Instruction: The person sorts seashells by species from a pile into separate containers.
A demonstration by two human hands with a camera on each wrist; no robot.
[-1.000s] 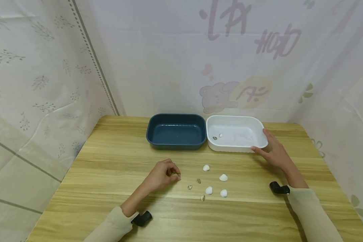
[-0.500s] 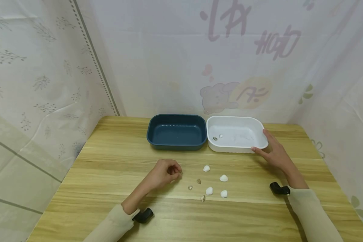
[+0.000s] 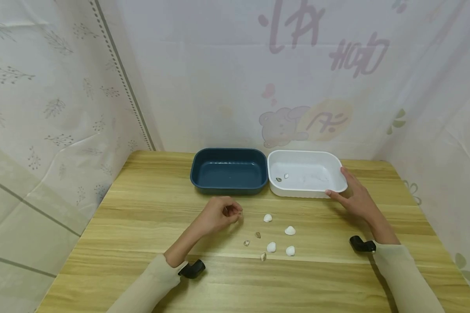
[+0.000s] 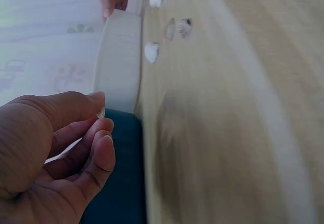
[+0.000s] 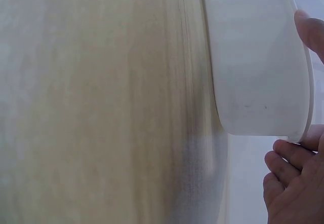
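Observation:
Between thumb and fingertips my left hand (image 3: 218, 215) pinches a small seashell (image 4: 101, 113), mostly covered by the fingers. The hand is above the table, just in front of the dark blue container (image 3: 229, 191). My right hand (image 3: 356, 198) holds the near right corner of the white container (image 3: 301, 192), with the thumb on its front rim and the fingers at its side. Inside that container lie a brown shell (image 3: 278, 179) and a white shell (image 3: 286, 176). On the table are several white shells (image 3: 290, 231) and a few brownish ones (image 3: 258, 235).
Both containers stand side by side at the back of the wooden table (image 3: 149, 208). A patterned curtain (image 3: 203, 87) hangs behind the table and along its sides. Black wrist devices (image 3: 193, 269) sit at both sleeve cuffs.
My left hand has lifted the small shell from the table and moved away from me and slightly right, toward the containers. The right hand keeps its place on the white container.

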